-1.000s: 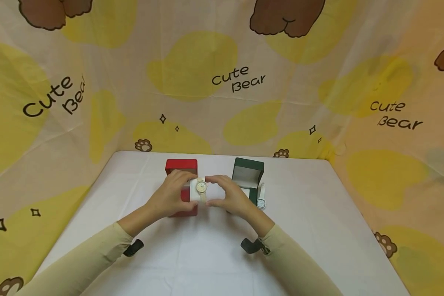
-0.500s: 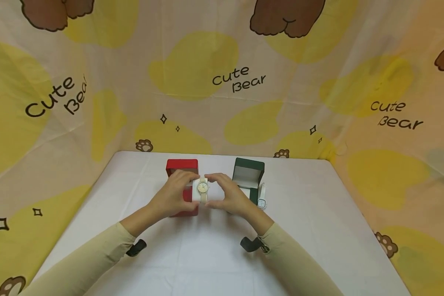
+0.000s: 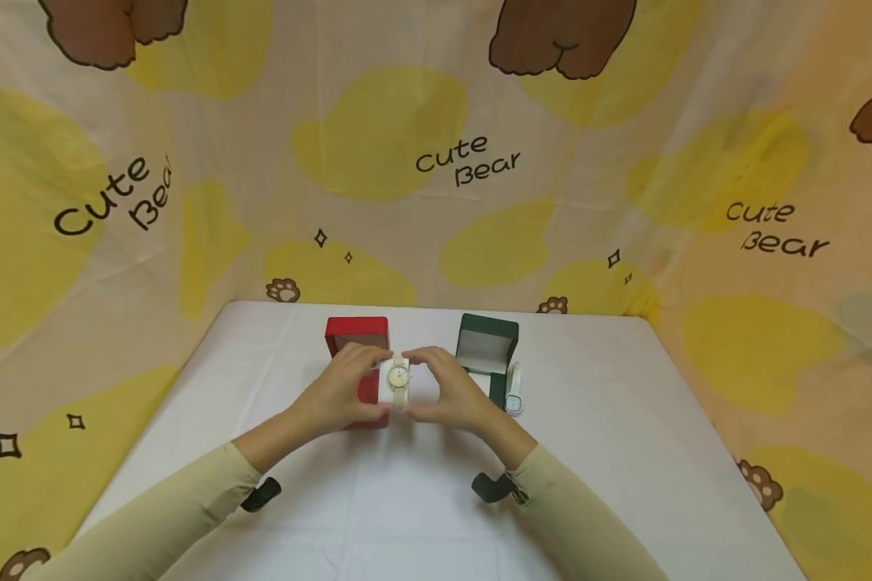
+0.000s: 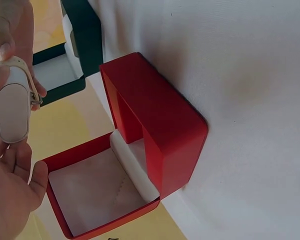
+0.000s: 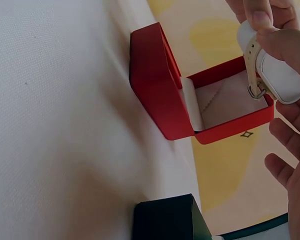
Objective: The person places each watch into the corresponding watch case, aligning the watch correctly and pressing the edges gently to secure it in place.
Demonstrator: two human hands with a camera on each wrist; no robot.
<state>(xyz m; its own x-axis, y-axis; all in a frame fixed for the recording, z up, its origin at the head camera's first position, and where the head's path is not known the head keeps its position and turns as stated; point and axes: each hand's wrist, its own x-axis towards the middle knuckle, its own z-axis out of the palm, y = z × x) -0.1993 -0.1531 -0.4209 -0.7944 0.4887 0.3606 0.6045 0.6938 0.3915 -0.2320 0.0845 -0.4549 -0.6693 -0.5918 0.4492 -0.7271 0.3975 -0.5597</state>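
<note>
A watch (image 3: 398,377) with a pale round dial and a cream strap is wrapped around a white watch pillow (image 3: 385,386). My left hand (image 3: 332,394) grips the pillow from the left, thumb near the front and fingers behind. From the other side my right hand (image 3: 456,394) pinches the watch and pillow at the strap's edges. Both wrist views show the pillow's oval end (image 4: 13,111) and the strap's buckle (image 5: 257,91). Behind the left hand stands an open red watch box (image 3: 357,327), and behind the right an open green watch box (image 3: 488,329), both partly covered by the hands.
A second watch (image 3: 513,401), white with a squarish face, lies against the green box's right side. White cloth covers the table (image 3: 610,452). A printed fabric backdrop (image 3: 378,202) encloses the back and sides.
The watch and its pillow have shifted slightly to the right between the hands, and the watch now stands straighter. Both hands keep their hold; the boxes and the second watch stay put.
</note>
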